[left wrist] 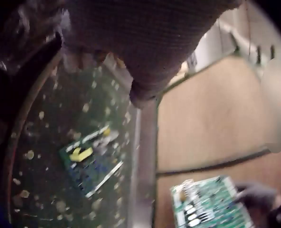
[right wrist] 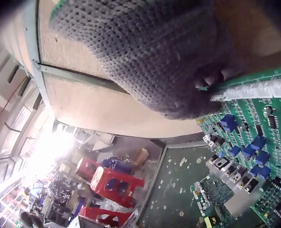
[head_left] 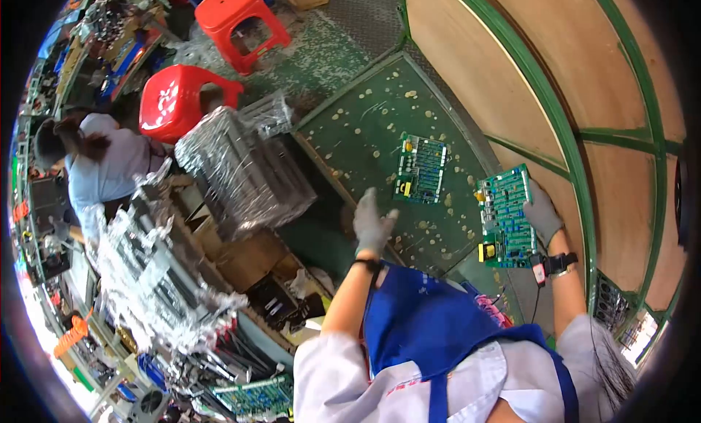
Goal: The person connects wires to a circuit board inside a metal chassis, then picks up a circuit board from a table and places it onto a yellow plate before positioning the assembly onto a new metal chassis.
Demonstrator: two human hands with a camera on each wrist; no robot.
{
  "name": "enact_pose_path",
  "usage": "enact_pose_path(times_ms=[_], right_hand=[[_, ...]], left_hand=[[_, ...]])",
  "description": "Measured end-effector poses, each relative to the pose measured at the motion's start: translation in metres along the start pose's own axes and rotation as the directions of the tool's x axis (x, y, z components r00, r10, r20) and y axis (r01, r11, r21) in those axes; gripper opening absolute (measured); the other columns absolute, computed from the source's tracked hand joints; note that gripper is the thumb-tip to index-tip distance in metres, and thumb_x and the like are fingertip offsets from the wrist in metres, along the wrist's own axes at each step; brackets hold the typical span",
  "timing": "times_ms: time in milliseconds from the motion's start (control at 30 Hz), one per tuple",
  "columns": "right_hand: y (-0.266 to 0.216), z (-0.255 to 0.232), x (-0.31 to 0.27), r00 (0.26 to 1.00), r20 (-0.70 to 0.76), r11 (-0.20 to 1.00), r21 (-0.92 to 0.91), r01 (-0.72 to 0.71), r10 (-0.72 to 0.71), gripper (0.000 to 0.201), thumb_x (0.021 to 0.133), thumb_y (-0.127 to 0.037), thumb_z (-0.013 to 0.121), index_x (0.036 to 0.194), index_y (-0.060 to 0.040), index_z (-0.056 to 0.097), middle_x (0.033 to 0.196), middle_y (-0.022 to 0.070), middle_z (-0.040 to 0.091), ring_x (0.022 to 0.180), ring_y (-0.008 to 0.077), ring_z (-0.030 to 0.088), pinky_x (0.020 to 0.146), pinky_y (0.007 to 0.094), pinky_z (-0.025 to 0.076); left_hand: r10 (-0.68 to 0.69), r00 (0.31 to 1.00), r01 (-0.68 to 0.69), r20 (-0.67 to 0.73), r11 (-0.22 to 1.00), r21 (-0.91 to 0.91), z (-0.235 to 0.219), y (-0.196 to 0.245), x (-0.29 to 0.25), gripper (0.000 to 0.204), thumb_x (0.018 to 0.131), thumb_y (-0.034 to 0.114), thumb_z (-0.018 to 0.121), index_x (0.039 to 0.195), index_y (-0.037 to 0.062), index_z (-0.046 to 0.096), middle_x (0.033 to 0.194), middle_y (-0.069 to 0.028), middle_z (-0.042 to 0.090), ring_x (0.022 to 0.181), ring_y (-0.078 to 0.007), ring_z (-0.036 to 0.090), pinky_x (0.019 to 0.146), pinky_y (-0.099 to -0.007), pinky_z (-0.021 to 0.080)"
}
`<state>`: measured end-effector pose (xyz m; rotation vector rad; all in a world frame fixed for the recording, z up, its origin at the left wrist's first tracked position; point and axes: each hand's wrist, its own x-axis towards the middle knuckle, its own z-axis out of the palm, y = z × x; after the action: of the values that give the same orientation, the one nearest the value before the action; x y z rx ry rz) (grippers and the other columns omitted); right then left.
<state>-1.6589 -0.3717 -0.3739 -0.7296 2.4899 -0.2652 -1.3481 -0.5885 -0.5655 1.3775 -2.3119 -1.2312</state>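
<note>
My gloved right hand (head_left: pixel 543 214) grips a green circuit board (head_left: pixel 505 217) by its right edge, and the board is held up beside the wooden panels. In the right wrist view the glove (right wrist: pixel 150 57) is at the white connector row along the edge of the held board (right wrist: pixel 245 137). A second circuit board (head_left: pixel 427 169), with a yellow transformer at one corner, lies on the green speckled tabletop (head_left: pixel 350 142). My gloved left hand (head_left: pixel 374 222) is over the table's near left edge with fingers extended and thumb apart, holding nothing. It is nearest to the lying board.
Wooden panels in green frames (head_left: pixel 504 65) rise along the right. Left of the table stand a plastic-wrapped stack (head_left: pixel 237 175) and an open cardboard box (head_left: pixel 252 259). Red stools (head_left: pixel 171 102) are behind. Another person (head_left: pixel 102 160) is at the far left.
</note>
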Motion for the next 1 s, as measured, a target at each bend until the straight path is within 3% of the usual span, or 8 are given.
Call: enact_pose_path(times_ms=[67,133,267,433,667,767,833,1000], right_hand=[[-0.016,-0.006,-0.007,0.998,0.052,0.992,0.118,-0.032,0.026,0.054,0.08,-0.001,0.054,0.133,-0.0033,0.045,0.123,0.0303,0.055,0.119,0.0447,0.051,0.102,0.0457,0.041],[0.002,0.006,-0.006,0.999,-0.033,0.999,-0.048,0.019,-0.021,0.055,0.08,-0.002,0.054,0.134,-0.0031,0.045,0.125,0.031,0.054,0.12,0.0451,0.05,0.103,0.046,0.04],[0.009,0.009,-0.013,0.995,-0.092,0.97,-0.24,-0.046,0.024,0.058,0.081,-0.005,0.052,0.138,-0.0027,0.042,0.128,0.0324,0.05,0.122,0.0456,0.048,0.105,0.0468,0.038],[-0.012,0.002,-0.015,0.992,-0.035,0.956,-0.263,-0.126,0.122,0.06,0.081,-0.005,0.052,0.139,-0.0007,0.037,0.13,0.0321,0.048,0.125,0.0459,0.044,0.106,0.0473,0.037],[-0.016,-0.001,-0.022,0.998,-0.067,0.967,-0.253,-0.019,0.002,0.061,0.081,-0.004,0.052,0.139,-0.001,0.035,0.128,0.0334,0.048,0.123,0.0465,0.046,0.104,0.0492,0.038],[-0.022,-0.001,-0.03,0.988,-0.124,0.957,-0.286,0.055,-0.094,0.064,0.081,-0.005,0.054,0.142,-0.0028,0.031,0.126,0.0336,0.05,0.121,0.0458,0.048,0.103,0.0496,0.039],[-0.032,-0.012,-0.036,0.982,0.058,0.955,-0.251,-0.161,0.181,0.069,0.082,-0.004,0.054,0.144,-0.0054,0.027,0.126,0.0328,0.051,0.12,0.0446,0.05,0.102,0.0495,0.04],[-0.019,-0.01,-0.06,0.987,-0.143,0.982,-0.18,0.05,-0.076,0.072,0.081,-0.002,0.053,0.147,-0.0073,0.024,0.127,0.0313,0.051,0.121,0.0432,0.05,0.104,0.0489,0.039]], left_hand=[[-0.03,0.886,-0.114,0.462,0.953,0.281,0.04,0.016,0.042,0.082,0.077,0.03,0.076,0.146,0.0193,0.032,0.143,-0.0164,0.04,0.125,-0.0351,0.047,0.097,-0.0466,0.045],[0.047,0.777,-0.438,0.627,0.757,0.486,0.096,0.012,0.07,0.066,0.086,0.025,0.067,0.143,0.0204,0.036,0.14,-0.015,0.041,0.125,-0.0319,0.048,0.092,-0.0449,0.049],[-0.158,0.587,-0.432,0.794,0.769,0.472,0.156,0.016,0.103,0.046,0.093,0.025,0.058,0.137,0.0182,0.046,0.145,-0.0148,0.039,0.12,-0.0311,0.054,0.085,-0.0426,0.053],[-0.182,0.771,-0.11,0.61,0.906,0.409,0.197,-0.021,0.108,0.02,0.093,0.016,0.053,0.101,0.0122,0.071,0.115,-0.0093,0.064,0.103,-0.0255,0.066,0.077,-0.0383,0.056],[0.044,0.647,-0.46,0.761,0.819,0.343,0.105,0.022,0.068,0.018,0.085,0.017,0.06,0.097,0.0093,0.072,0.111,-0.0134,0.065,0.1,-0.0312,0.067,0.081,-0.0423,0.056],[0.025,0.73,-0.29,0.683,0.916,0.277,0.086,0.037,0.037,0.029,0.074,0.026,0.069,0.096,0.0068,0.071,0.1,-0.0178,0.069,0.095,-0.0346,0.068,0.082,-0.044,0.055],[-0.055,0.765,-0.123,0.642,0.966,0.228,0.078,0.045,0.013,0.038,0.067,0.032,0.072,0.094,0.0052,0.072,0.094,-0.0216,0.069,0.092,-0.0369,0.067,0.083,-0.0428,0.054],[-0.289,0.862,0.39,0.416,0.903,-0.182,0.067,0.046,-0.051,0.038,0.072,0.033,0.07,0.092,0.001,0.072,0.082,-0.0109,0.072,0.074,-0.0195,0.069,0.071,-0.0329,0.054]])
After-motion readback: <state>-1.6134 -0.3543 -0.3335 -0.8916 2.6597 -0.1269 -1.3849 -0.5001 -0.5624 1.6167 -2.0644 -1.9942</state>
